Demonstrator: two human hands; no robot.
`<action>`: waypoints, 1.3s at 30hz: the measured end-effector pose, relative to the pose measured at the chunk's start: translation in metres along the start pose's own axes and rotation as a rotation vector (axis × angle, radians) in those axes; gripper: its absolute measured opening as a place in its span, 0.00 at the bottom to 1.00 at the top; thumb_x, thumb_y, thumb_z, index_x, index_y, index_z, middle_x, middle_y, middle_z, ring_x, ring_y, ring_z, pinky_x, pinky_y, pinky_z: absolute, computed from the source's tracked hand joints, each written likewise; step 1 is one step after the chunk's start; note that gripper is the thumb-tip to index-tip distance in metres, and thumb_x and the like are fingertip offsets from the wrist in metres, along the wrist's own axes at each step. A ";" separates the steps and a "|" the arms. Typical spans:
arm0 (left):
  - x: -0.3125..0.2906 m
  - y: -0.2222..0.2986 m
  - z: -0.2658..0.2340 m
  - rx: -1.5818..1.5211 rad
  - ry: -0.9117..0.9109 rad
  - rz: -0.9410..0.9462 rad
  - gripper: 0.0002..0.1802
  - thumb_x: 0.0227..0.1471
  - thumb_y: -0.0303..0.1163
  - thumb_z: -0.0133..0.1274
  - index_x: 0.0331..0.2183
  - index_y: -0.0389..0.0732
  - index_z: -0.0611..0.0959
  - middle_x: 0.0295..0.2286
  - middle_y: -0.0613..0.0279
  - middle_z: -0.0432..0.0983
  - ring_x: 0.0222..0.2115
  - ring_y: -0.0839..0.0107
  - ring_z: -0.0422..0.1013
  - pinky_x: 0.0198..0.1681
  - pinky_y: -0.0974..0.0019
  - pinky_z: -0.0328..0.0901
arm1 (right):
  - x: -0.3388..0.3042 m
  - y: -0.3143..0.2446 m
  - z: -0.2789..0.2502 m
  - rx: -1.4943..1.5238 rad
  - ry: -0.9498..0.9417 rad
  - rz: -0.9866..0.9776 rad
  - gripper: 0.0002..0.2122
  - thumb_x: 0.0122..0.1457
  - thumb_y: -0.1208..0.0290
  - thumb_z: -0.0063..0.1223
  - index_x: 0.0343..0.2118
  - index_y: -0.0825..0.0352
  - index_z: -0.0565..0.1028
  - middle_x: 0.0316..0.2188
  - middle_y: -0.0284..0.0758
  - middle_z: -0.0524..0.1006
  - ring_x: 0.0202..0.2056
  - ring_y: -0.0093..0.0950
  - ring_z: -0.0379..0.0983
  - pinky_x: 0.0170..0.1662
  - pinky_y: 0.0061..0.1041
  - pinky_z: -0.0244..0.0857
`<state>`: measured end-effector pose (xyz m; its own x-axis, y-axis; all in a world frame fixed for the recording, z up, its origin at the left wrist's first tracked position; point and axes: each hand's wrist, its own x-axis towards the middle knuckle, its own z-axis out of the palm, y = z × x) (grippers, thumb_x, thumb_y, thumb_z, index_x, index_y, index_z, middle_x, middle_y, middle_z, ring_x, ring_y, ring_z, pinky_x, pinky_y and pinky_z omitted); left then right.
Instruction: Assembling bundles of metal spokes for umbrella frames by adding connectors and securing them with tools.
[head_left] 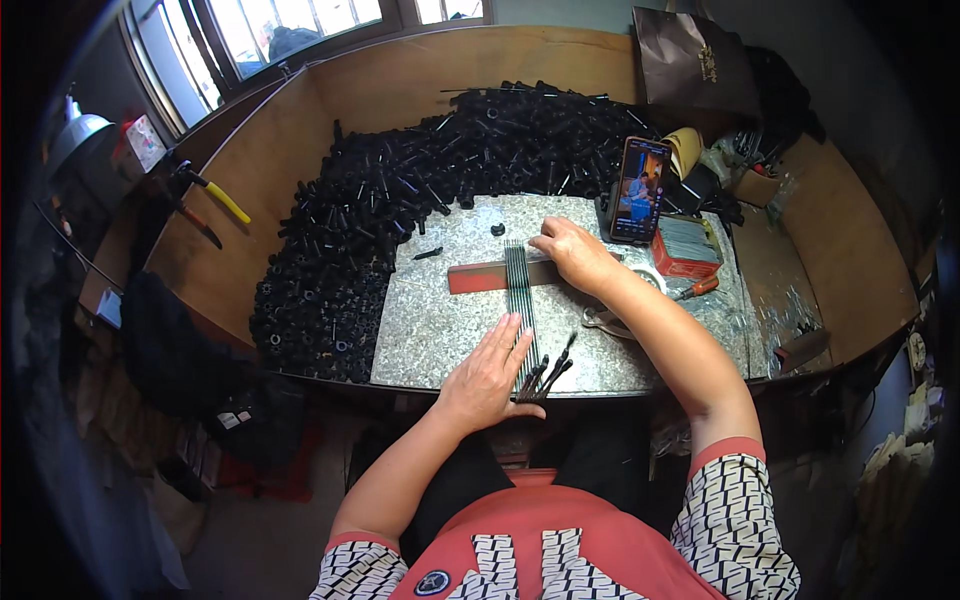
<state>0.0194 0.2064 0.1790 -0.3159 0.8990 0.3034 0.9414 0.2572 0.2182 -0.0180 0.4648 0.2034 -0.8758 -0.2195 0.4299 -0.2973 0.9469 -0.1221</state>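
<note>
A row of thin dark metal rods (518,285) lies side by side on the pale speckled board, crossing over a reddish-brown bar (478,278). My left hand (485,375) rests with its fingers stretched along the left side of the rods, thumb out towards the near edge. Black fittings (548,378) sit at the rods' near ends, partly hidden by that hand. Just right of the rods' far ends, my right hand (572,252) has its fingers curled together above the bar; what they hold, if anything, is hidden. A small black part (498,230) and another black piece (428,254) lie nearby.
A large heap of black parts (480,150) fills the back and left of the walled table. On the right stand a phone (640,190), a red box of thin pieces (686,250), an orange-handled screwdriver (698,288) and pliers (606,322). Yellow-handled pliers (225,200) hang on the left wall.
</note>
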 end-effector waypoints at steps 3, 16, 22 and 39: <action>0.001 0.001 -0.001 -0.003 0.004 0.014 0.57 0.31 0.62 0.62 0.56 0.34 0.63 0.56 0.34 0.52 0.59 0.45 0.51 0.61 0.53 0.50 | 0.001 -0.003 0.000 0.064 0.023 -0.028 0.12 0.49 0.79 0.46 0.38 0.67 0.76 0.35 0.41 0.71 0.41 0.39 0.69 0.45 0.33 0.65; 0.000 0.001 -0.001 -0.035 0.004 -0.010 0.49 0.34 0.62 0.61 0.53 0.38 0.70 0.56 0.32 0.51 0.59 0.43 0.50 0.61 0.52 0.49 | -0.056 0.051 -0.080 -0.298 0.220 0.167 0.08 0.47 0.82 0.51 0.31 0.67 0.74 0.28 0.41 0.72 0.33 0.41 0.71 0.34 0.37 0.67; 0.001 0.000 0.000 -0.019 0.076 0.034 0.46 0.36 0.57 0.62 0.52 0.39 0.69 0.53 0.32 0.56 0.56 0.41 0.55 0.59 0.53 0.53 | -0.097 0.119 -0.109 -0.455 -0.182 0.644 0.05 0.46 0.78 0.53 0.26 0.71 0.78 0.30 0.50 0.77 0.34 0.45 0.75 0.38 0.39 0.69; 0.003 0.003 0.000 0.058 -0.025 -0.013 0.51 0.38 0.64 0.57 0.58 0.46 0.62 0.58 0.46 0.52 0.59 0.45 0.49 0.62 0.52 0.49 | -0.114 0.119 -0.112 -0.401 -0.267 0.666 0.05 0.47 0.75 0.56 0.26 0.71 0.76 0.29 0.50 0.76 0.35 0.46 0.74 0.39 0.39 0.68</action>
<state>0.0215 0.2096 0.1807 -0.3258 0.9039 0.2773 0.9427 0.2882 0.1680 0.0893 0.6292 0.2403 -0.8968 0.4173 0.1469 0.4307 0.8994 0.0746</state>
